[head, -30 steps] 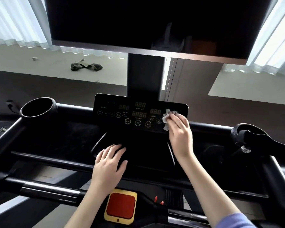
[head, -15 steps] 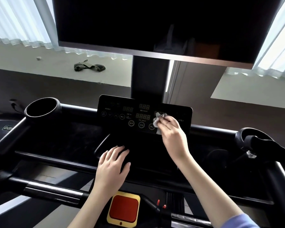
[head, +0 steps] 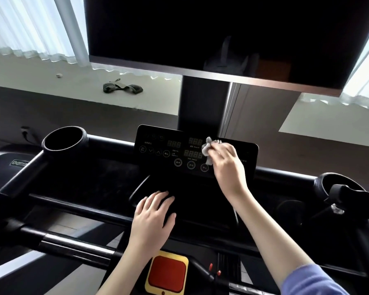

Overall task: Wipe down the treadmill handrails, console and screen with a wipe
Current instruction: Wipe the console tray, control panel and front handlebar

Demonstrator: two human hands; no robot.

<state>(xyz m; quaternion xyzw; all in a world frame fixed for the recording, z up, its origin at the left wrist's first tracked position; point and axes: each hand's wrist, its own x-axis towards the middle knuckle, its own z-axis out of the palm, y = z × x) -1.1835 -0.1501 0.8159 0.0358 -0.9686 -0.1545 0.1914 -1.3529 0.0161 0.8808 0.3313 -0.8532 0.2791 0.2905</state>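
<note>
The black treadmill console panel (head: 166, 150) with dim digit displays and round buttons sits below a large dark screen (head: 200, 30). My right hand (head: 228, 167) holds a crumpled white wipe (head: 208, 145) against the panel's right half, beside the digit displays. My left hand (head: 153, 218) rests flat, fingers spread, on the black tray just below the panel. A black handrail bar (head: 73, 243) with a silver section runs across the lower left.
Cup holders stand at the left (head: 64, 139) and right (head: 332, 184) of the console. A red and yellow stop pad (head: 167, 272) lies below my left hand. A dark strap (head: 121, 88) lies on the sill behind, near white curtains (head: 26, 26).
My right hand has slid the wipe leftward and slightly up across the panel, from its right edge toward the digit displays. My left hand stays on the tray.
</note>
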